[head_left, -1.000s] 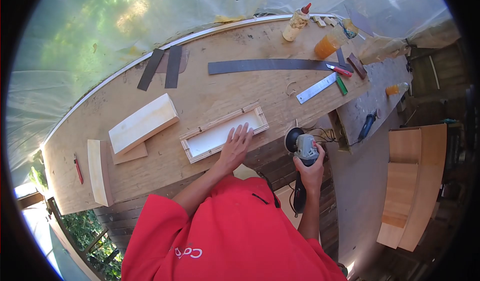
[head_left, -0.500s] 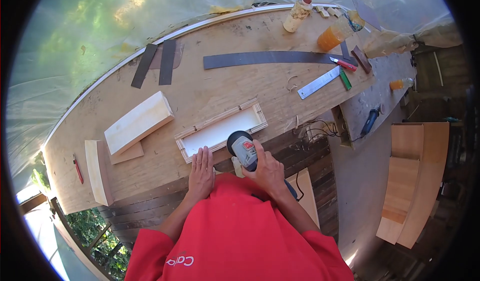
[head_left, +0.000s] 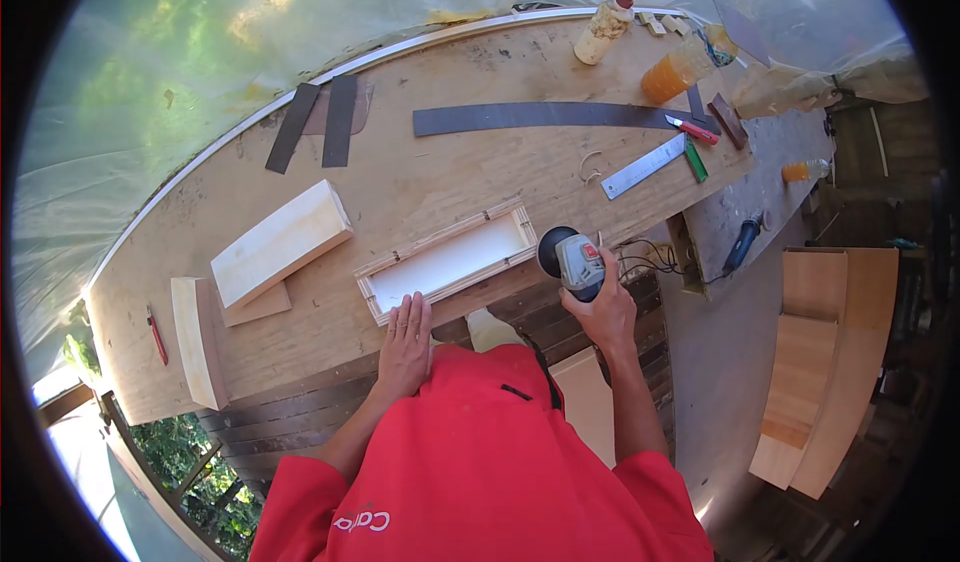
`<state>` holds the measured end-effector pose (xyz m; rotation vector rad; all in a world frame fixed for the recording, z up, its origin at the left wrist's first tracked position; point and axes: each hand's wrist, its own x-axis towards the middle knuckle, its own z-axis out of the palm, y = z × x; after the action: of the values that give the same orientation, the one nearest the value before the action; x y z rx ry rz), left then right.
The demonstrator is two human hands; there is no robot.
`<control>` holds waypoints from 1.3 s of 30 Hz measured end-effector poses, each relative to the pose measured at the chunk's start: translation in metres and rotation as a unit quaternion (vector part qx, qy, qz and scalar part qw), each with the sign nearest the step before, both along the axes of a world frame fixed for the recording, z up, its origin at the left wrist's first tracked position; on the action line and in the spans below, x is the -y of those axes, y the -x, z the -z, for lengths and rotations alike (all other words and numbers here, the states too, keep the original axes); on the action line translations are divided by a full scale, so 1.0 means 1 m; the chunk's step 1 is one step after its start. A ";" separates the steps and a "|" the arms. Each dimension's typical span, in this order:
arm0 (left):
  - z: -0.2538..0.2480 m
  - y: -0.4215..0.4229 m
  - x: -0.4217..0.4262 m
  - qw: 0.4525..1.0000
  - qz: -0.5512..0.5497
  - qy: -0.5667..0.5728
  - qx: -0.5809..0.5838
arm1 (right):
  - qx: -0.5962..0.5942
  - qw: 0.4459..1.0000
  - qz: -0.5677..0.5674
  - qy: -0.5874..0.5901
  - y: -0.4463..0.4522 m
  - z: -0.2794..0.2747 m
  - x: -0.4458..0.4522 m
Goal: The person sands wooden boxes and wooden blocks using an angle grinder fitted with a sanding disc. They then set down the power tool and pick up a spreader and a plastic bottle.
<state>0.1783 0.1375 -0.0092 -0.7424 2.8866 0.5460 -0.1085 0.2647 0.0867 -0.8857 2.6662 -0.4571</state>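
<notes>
A shallow rectangular wooden box frame (head_left: 448,230) with a white inside lies near the front edge of the workbench, tilted up to the right. My left hand (head_left: 405,347) rests on its near left side with fingers stretched out flat. To the right of the frame, past the bench's front edge, my right hand (head_left: 605,312) grips a grey angle grinder (head_left: 580,264) by its body. The grinder's round black disc (head_left: 550,250) points left, apart from the frame.
Light wooden blocks (head_left: 280,244) lie on the workbench (head_left: 480,167) to the left. Farther back are dark strips (head_left: 540,116), a try square (head_left: 645,165), a red utility knife (head_left: 692,130), a glue bottle (head_left: 603,32) and an orange-filled bottle (head_left: 672,77). Wooden panels (head_left: 830,362) stand at right.
My right hand has moved the angle grinder to the right and slightly up, away from the box frame's near edge. My left hand stays on the frame.
</notes>
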 end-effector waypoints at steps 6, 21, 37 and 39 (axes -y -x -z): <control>-0.006 -0.015 0.003 0.999 -0.014 -0.031 -0.018 | 0.006 0.998 -0.055 -0.002 -0.056 0.014 0.013; -0.005 -0.060 0.004 0.997 -0.071 -0.035 0.006 | 0.022 0.988 -0.145 -0.043 -0.099 0.009 0.025; -0.012 -0.050 -0.005 0.991 -0.129 -0.023 0.017 | 0.016 1.000 -0.024 -0.009 0.000 0.004 0.007; -0.011 -0.053 -0.003 0.995 -0.103 -0.015 0.007 | 0.017 0.999 -0.045 -0.008 -0.021 0.008 0.014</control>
<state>0.2309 0.1400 0.0018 -1.0429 2.8001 0.6025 -0.0874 0.2508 0.0785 -0.9800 2.5832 -0.4256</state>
